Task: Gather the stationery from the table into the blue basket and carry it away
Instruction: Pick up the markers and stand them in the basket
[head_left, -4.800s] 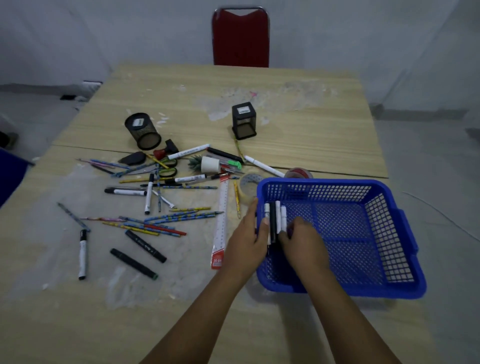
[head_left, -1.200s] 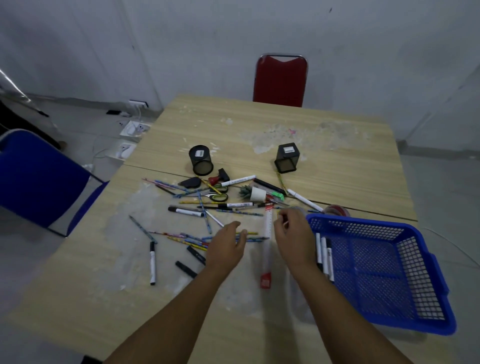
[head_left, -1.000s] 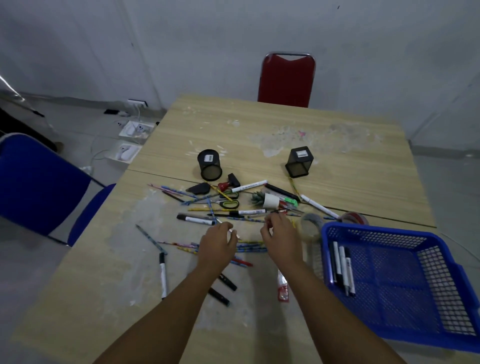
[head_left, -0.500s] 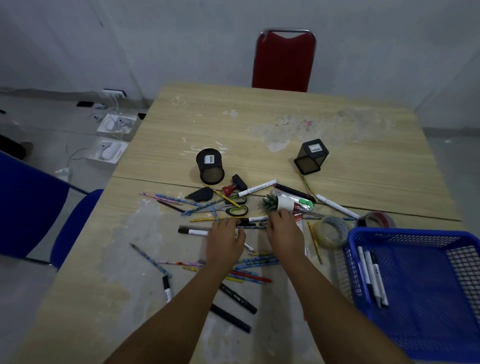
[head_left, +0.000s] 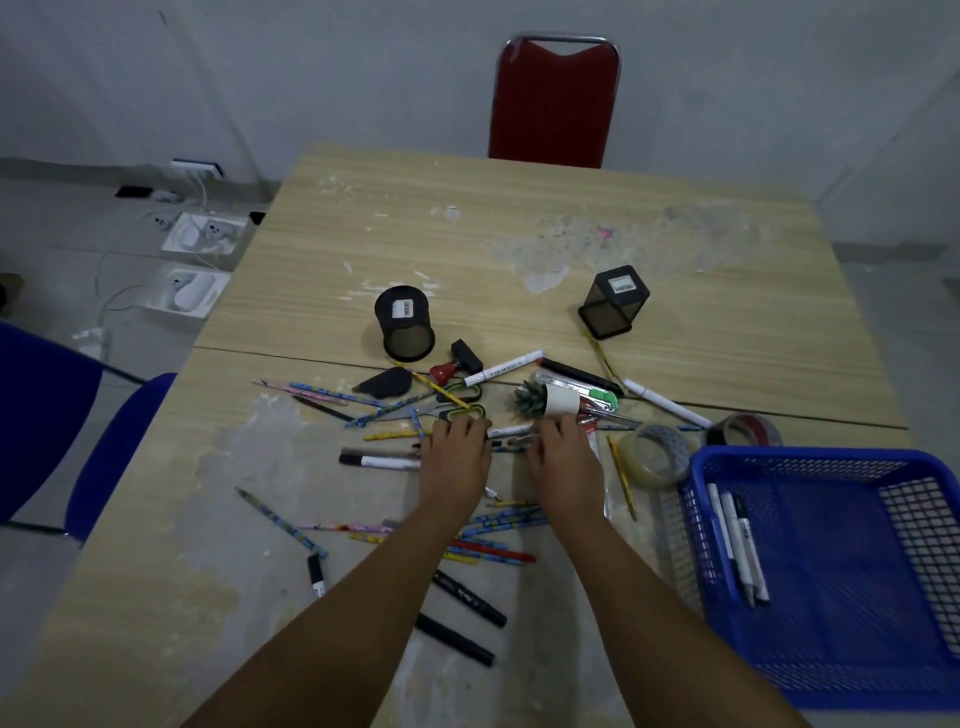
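Both hands reached farther into pens (head_left: 506, 432): left hand (head_left: 457, 457), right hand (head_left: 563, 460) fingers curled, grip unclear.

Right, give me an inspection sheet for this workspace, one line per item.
Surface: light wooden table, scuffed with pale stains, a seam across its middle.
Job's things: blue plastic mesh basket at the right edge, holding three white markers; scattered pens and pencils, two tape rolls beside the basket.
Clutter: round black mesh pen cup and square black mesh pen cup, both empty-looking; small potted plant tipped on its side.
Hands: left hand and right hand are down on the pen pile; grip cannot be told.
Cables: white leads and boxes on the floor, left.
Surroundings: red chair at the far end, blue chair at left.
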